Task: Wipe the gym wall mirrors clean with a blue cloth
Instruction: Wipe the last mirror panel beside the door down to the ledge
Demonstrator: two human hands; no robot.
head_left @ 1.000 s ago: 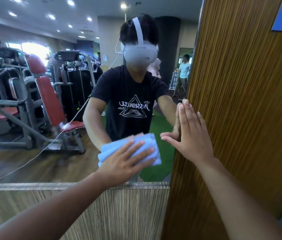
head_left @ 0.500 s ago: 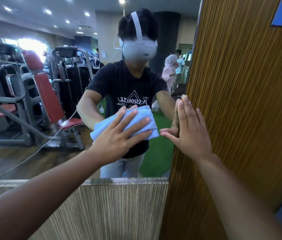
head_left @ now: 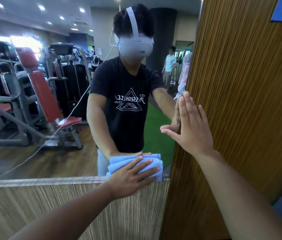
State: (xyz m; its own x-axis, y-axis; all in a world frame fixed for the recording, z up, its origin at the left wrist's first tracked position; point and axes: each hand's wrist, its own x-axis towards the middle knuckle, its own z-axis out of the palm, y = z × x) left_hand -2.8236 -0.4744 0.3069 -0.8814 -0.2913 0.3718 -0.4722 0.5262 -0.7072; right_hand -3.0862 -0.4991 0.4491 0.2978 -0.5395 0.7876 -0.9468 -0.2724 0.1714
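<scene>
The glossy mirror (head_left: 50,101) is bounded on the right by a dark grained wood panel (head_left: 240,101) and below by a paler striped ledge (head_left: 50,201). The folded, soft blue cloth (head_left: 119,161) sits at its lower right corner under the flat-fingered left hand (head_left: 131,175). The right hand (head_left: 192,129) rests flat, fingers straight, on the dark panel.

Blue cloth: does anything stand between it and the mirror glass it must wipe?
Nothing visible does. The left hand presses the blue cloth flat on the mirror at its lower right corner, above the wood ledge. The right hand rests flat at the mirror's right edge, apart from the cloth.
</scene>
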